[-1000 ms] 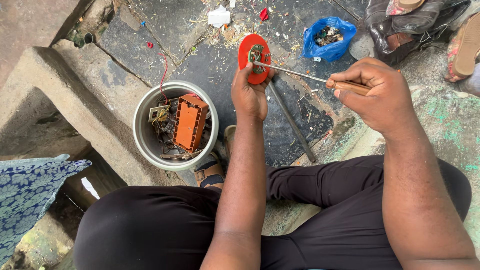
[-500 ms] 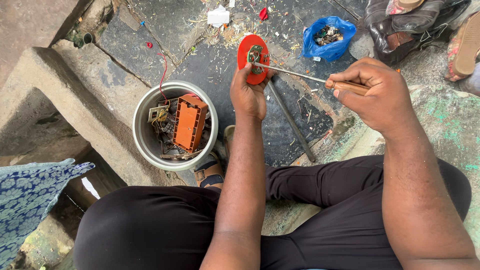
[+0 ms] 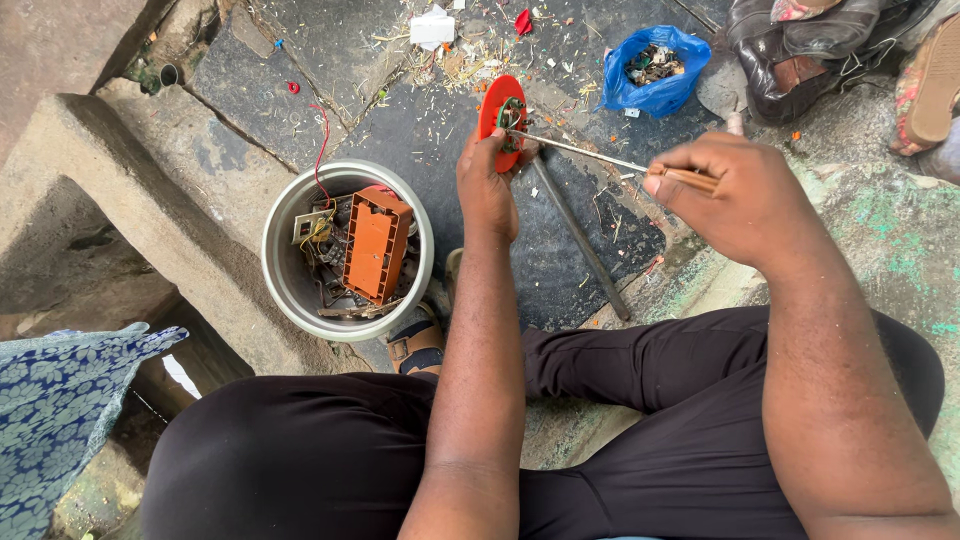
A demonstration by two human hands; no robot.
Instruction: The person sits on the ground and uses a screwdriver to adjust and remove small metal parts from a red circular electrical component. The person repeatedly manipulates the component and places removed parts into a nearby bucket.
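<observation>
My left hand [image 3: 487,183] grips a round red plastic part [image 3: 499,110] with a small green and metal piece at its middle, held upright above the dark stone floor. My right hand [image 3: 725,190] holds a screwdriver [image 3: 600,152] by its wooden handle. The thin metal shaft runs left and its tip touches the middle of the red part. Both forearms reach forward over my knees in black trousers.
A grey metal bowl [image 3: 285,285] at the left holds an orange plastic block [image 3: 375,245] and tangled wires and scrap. A dark metal rod [image 3: 580,240] lies on the floor under my hands. A blue plastic bag [image 3: 655,90] of scrap sits behind; a stone step drops at the left.
</observation>
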